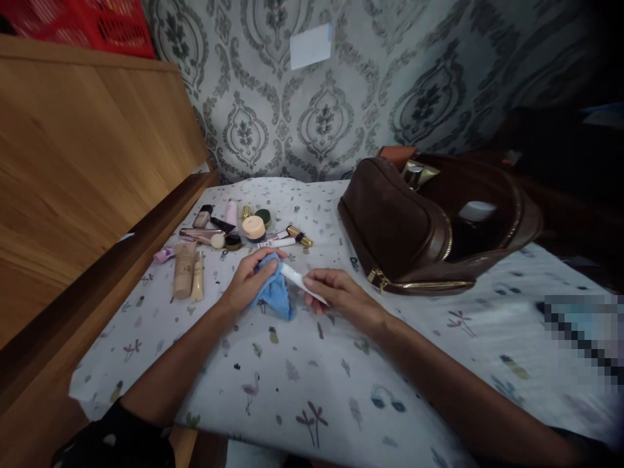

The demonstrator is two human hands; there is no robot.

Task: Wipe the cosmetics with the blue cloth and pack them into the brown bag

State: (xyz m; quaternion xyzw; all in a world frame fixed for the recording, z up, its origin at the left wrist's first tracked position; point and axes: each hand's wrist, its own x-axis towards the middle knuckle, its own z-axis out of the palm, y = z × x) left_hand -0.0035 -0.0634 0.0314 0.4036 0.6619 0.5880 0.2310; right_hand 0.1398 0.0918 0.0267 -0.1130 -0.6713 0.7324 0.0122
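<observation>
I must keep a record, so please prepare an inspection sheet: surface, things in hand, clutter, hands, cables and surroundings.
Surface: white tablecloth, printed with small motifs.
Things in hand: slim white item; blue cloth at one end.
Clutter: cosmetics grouped at left; open brown bag at right.
Hands: left hand holds the blue cloth; right hand pinches the slim white item.
Cables: nothing seen.
Surroundings: patterned wallpaper behind, wooden panel at left, red crate at upper left.

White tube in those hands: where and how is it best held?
Likely by its cloth-free end, pinched from the right, as the right hand does: the white tube is slim, and blue cloth in the left hand covers its other end.
</observation>
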